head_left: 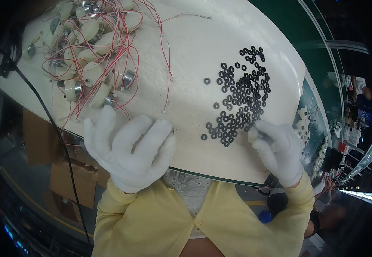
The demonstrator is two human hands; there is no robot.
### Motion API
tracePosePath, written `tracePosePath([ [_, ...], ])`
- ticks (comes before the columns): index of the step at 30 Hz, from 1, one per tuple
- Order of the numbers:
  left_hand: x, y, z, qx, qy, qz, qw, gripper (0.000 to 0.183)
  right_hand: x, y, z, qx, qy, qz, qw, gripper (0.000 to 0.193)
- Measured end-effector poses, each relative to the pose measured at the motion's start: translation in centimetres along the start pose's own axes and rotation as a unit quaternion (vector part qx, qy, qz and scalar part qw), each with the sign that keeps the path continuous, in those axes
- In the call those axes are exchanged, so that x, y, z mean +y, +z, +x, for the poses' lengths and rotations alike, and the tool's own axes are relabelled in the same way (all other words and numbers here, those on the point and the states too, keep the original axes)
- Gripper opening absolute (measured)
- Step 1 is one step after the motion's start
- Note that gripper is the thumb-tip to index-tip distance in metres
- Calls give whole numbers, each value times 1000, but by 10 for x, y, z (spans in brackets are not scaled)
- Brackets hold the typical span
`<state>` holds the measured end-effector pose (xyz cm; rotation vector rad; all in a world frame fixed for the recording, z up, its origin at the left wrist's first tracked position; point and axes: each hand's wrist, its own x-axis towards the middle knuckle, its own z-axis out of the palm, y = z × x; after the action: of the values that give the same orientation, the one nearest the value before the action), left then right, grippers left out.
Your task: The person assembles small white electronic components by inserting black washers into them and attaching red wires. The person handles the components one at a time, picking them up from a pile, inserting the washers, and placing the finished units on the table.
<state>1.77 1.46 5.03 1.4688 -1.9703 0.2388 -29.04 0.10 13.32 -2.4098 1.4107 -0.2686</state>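
My left hand [136, 147], in a white glove, hovers at the near table edge, just below the pile of wired parts. Its outer fingers are spread, while thumb and forefinger close together at the right side; a tiny dark spot shows at their tips, too small to name. My right hand [280, 147], also gloved in white, is at the lower right edge of a scattered heap of small black rings [237, 96]. Thumb and fingers are bent together there, with a small pale bit between the tips that I cannot make out.
Round cream-coloured parts with metal cylinders [94, 73] and tangled red and white wires [162, 34] pile up at the table's [186, 64] far left. A black cable [44, 109] hangs past the left edge, by cardboard boxes [72, 180]. White parts [303, 124] lie beyond the right edge.
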Motion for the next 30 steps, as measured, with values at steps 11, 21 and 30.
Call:
tracePosePath([
  [11,-4,2,10,-34,13,-56,998,30,-27,-2,4,-53,-31,-162,985,37],
  [21,-10,1,4,-54,47,-77,994,37,-32,-3,1,-84,1,-149,985,33],
  [30,-7,0,6,-55,16,-63,996,28,-21,-2,-1,-65,-9,-116,991,32],
])
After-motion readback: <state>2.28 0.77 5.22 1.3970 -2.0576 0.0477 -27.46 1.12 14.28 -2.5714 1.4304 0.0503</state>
